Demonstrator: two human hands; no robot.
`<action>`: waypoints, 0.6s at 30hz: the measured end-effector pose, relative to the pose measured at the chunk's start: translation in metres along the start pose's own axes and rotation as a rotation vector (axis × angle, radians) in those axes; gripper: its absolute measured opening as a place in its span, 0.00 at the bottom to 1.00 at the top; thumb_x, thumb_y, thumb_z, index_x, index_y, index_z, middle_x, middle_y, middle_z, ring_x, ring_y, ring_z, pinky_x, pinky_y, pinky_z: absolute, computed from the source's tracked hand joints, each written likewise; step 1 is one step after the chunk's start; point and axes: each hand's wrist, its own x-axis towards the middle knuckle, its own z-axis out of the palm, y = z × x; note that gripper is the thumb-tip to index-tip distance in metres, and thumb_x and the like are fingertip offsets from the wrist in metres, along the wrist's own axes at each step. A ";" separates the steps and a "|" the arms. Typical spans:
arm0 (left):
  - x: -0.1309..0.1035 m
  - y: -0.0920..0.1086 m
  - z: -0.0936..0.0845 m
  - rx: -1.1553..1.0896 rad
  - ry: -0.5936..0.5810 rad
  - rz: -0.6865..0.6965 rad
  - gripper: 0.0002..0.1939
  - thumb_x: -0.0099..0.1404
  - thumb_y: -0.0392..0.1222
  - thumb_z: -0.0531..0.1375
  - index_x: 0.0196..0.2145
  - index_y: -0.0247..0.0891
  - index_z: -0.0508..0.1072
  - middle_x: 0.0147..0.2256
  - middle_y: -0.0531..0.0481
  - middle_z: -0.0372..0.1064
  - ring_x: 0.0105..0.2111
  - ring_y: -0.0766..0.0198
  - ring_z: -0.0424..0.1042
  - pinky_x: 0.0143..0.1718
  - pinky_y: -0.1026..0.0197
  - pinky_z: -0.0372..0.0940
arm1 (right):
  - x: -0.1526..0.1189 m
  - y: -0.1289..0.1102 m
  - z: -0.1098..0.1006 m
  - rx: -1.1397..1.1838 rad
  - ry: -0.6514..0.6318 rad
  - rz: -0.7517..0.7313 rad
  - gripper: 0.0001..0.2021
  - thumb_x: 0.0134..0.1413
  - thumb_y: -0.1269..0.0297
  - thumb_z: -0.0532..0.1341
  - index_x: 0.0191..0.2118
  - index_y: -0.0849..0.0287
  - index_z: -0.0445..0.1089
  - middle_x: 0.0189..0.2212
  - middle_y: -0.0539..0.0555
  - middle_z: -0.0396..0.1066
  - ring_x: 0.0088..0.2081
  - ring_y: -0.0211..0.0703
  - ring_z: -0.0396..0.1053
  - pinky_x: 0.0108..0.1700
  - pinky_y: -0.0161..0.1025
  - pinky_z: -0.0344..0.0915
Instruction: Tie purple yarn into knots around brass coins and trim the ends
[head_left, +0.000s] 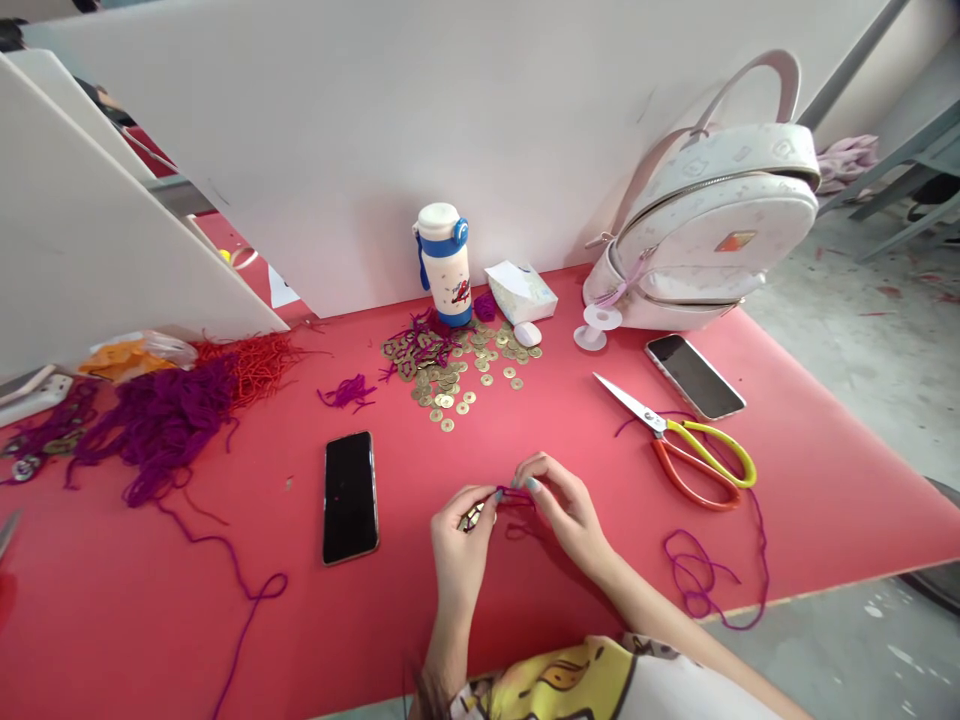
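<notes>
Both hands are meeting just above the red table (525,640), near its front edge, forearms coming in from six o'clock and angling toward each other. The left hand (459,535) is curling with its palm turned inward, the thumb and forefinger pinching a small cluster of brass coins (474,517) and the end of a purple cord (514,494). The right hand (564,505) is bending at the wrist toward nine o'clock, its fingertips pressing together on the same cord, which is stretching between the two hands. The remaining fingers of both hands are folding loosely.

At nine o'clock from the hands a black phone (349,496) is lying face up. At twelve o'clock a pile of loose coins (457,365) is spreading in front of a white bottle (444,262) with a blue band. At two o'clock scissors (679,443) with yellow and orange handles are lying open, and a second phone (695,376) is lying beyond them, near a white backpack (712,230). At ten o'clock a heap of purple yarn (161,420) is sprawling. A loose purple strand (705,575) is looping at three o'clock, near the table's edge.
</notes>
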 end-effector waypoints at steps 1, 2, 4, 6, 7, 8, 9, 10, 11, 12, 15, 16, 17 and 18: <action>0.000 0.000 0.000 0.000 0.007 0.012 0.09 0.61 0.42 0.64 0.30 0.35 0.82 0.29 0.45 0.78 0.28 0.61 0.76 0.29 0.66 0.71 | 0.001 0.002 0.001 -0.010 0.006 0.018 0.11 0.69 0.59 0.54 0.37 0.56 0.70 0.33 0.54 0.69 0.35 0.43 0.68 0.39 0.40 0.67; -0.001 0.000 -0.001 0.000 0.013 0.025 0.09 0.61 0.43 0.64 0.31 0.36 0.82 0.30 0.45 0.78 0.28 0.61 0.77 0.29 0.66 0.72 | 0.001 0.003 0.001 -0.033 0.010 0.028 0.10 0.68 0.59 0.56 0.38 0.56 0.71 0.33 0.54 0.70 0.35 0.43 0.69 0.39 0.40 0.67; -0.002 -0.001 -0.001 0.001 0.022 0.045 0.09 0.62 0.43 0.64 0.31 0.36 0.82 0.30 0.45 0.79 0.29 0.60 0.77 0.30 0.66 0.72 | 0.002 0.006 0.002 -0.082 -0.004 0.027 0.08 0.65 0.60 0.59 0.38 0.56 0.74 0.35 0.55 0.71 0.36 0.44 0.70 0.39 0.40 0.68; -0.002 -0.002 -0.001 0.012 0.030 0.064 0.09 0.62 0.43 0.64 0.31 0.37 0.82 0.30 0.45 0.79 0.30 0.60 0.77 0.30 0.65 0.72 | 0.003 0.006 0.001 -0.109 -0.018 0.023 0.08 0.63 0.61 0.61 0.36 0.56 0.76 0.34 0.55 0.70 0.36 0.44 0.70 0.38 0.40 0.69; -0.002 -0.002 -0.002 0.022 0.031 0.076 0.09 0.62 0.43 0.63 0.31 0.37 0.82 0.31 0.45 0.79 0.30 0.59 0.77 0.31 0.65 0.72 | 0.003 0.007 0.001 -0.116 -0.016 0.023 0.08 0.62 0.61 0.62 0.35 0.56 0.77 0.34 0.54 0.70 0.35 0.44 0.70 0.37 0.39 0.69; -0.002 -0.002 -0.002 0.034 0.030 0.088 0.09 0.62 0.42 0.63 0.31 0.37 0.82 0.30 0.45 0.79 0.30 0.59 0.77 0.31 0.65 0.72 | 0.003 0.007 0.001 -0.123 -0.011 0.024 0.08 0.62 0.61 0.63 0.34 0.56 0.77 0.33 0.54 0.69 0.34 0.43 0.70 0.36 0.39 0.69; -0.003 -0.002 -0.002 0.046 0.029 0.101 0.09 0.62 0.42 0.63 0.31 0.37 0.82 0.30 0.45 0.79 0.30 0.60 0.77 0.31 0.65 0.72 | 0.003 0.007 0.000 -0.126 -0.006 0.026 0.08 0.61 0.61 0.63 0.34 0.55 0.78 0.33 0.54 0.68 0.33 0.42 0.69 0.35 0.38 0.68; -0.003 -0.001 -0.002 0.056 0.025 0.115 0.09 0.63 0.41 0.63 0.31 0.37 0.83 0.30 0.46 0.79 0.29 0.60 0.77 0.30 0.65 0.71 | 0.003 0.007 -0.001 -0.123 -0.003 0.027 0.08 0.61 0.60 0.64 0.33 0.55 0.78 0.33 0.53 0.68 0.33 0.42 0.69 0.34 0.38 0.68; -0.003 0.000 -0.002 0.063 0.017 0.131 0.09 0.63 0.41 0.63 0.31 0.38 0.83 0.30 0.46 0.79 0.28 0.60 0.77 0.29 0.65 0.71 | 0.004 0.007 -0.002 -0.113 -0.006 0.028 0.08 0.60 0.60 0.64 0.32 0.55 0.78 0.33 0.53 0.67 0.32 0.42 0.68 0.34 0.38 0.68; -0.003 0.001 -0.002 0.068 0.005 0.147 0.09 0.63 0.41 0.63 0.31 0.38 0.83 0.29 0.46 0.78 0.28 0.60 0.76 0.29 0.65 0.71 | 0.004 0.007 -0.003 -0.101 -0.013 0.031 0.08 0.60 0.59 0.65 0.32 0.55 0.78 0.33 0.53 0.66 0.32 0.41 0.68 0.34 0.38 0.68; -0.004 0.003 -0.001 0.075 -0.038 0.189 0.09 0.64 0.40 0.62 0.31 0.39 0.83 0.29 0.47 0.78 0.28 0.61 0.76 0.30 0.65 0.71 | 0.005 0.007 -0.006 -0.072 -0.049 0.043 0.08 0.57 0.59 0.67 0.30 0.56 0.77 0.34 0.53 0.65 0.32 0.41 0.67 0.34 0.38 0.68; -0.004 0.003 -0.001 0.078 -0.045 0.197 0.09 0.64 0.40 0.62 0.31 0.39 0.83 0.29 0.47 0.78 0.28 0.61 0.76 0.31 0.65 0.71 | 0.006 0.007 -0.008 -0.071 -0.054 0.047 0.08 0.56 0.59 0.68 0.30 0.56 0.77 0.34 0.53 0.64 0.32 0.41 0.67 0.34 0.38 0.68; -0.004 0.003 0.000 0.083 -0.046 0.201 0.09 0.65 0.40 0.62 0.31 0.39 0.83 0.29 0.47 0.78 0.28 0.61 0.77 0.31 0.65 0.71 | 0.007 0.007 -0.008 -0.074 -0.050 0.050 0.08 0.56 0.60 0.68 0.30 0.56 0.77 0.33 0.52 0.64 0.31 0.40 0.66 0.33 0.38 0.67; -0.005 0.002 0.000 0.088 -0.041 0.201 0.09 0.65 0.39 0.62 0.32 0.39 0.83 0.29 0.47 0.78 0.29 0.61 0.77 0.32 0.65 0.71 | 0.007 0.008 -0.009 -0.078 -0.041 0.052 0.07 0.56 0.61 0.68 0.29 0.57 0.76 0.33 0.52 0.64 0.30 0.40 0.66 0.32 0.37 0.67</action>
